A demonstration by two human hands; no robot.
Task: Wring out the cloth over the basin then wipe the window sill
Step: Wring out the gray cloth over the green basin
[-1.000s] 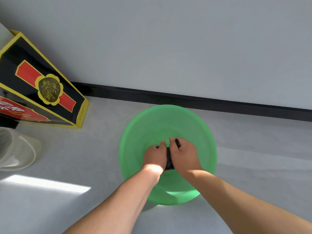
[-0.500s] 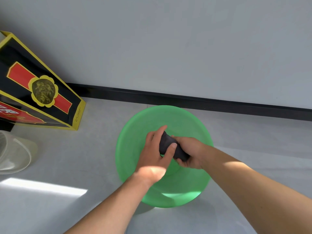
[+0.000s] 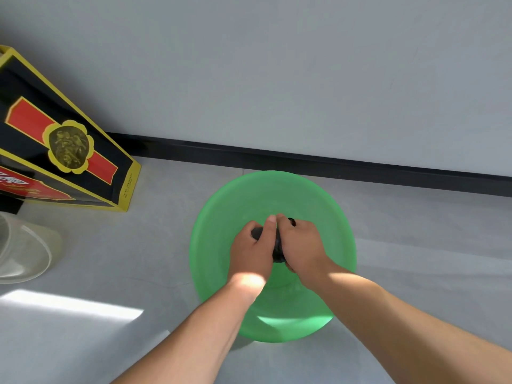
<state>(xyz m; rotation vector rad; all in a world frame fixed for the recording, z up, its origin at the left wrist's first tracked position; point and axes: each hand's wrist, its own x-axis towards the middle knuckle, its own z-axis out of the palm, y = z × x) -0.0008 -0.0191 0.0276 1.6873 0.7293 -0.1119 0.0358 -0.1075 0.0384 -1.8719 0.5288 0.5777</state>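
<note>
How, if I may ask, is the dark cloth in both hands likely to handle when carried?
Probably floppy: the left hand and right hand squash the dark bunched cloth into a small wad. Likely light; wetness is not visible.

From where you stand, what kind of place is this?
Probably the edge of an indoor room, seen at floor level: a plain grey wall, a black skirting board, and a smooth grey floor where a green basin stands.

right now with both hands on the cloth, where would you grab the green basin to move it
Probably by the rim of the green basin: left hand on its left edge, right hand on its right, each from outside. It's wide and round with a flared lip, likely too broad for one hand.
</note>
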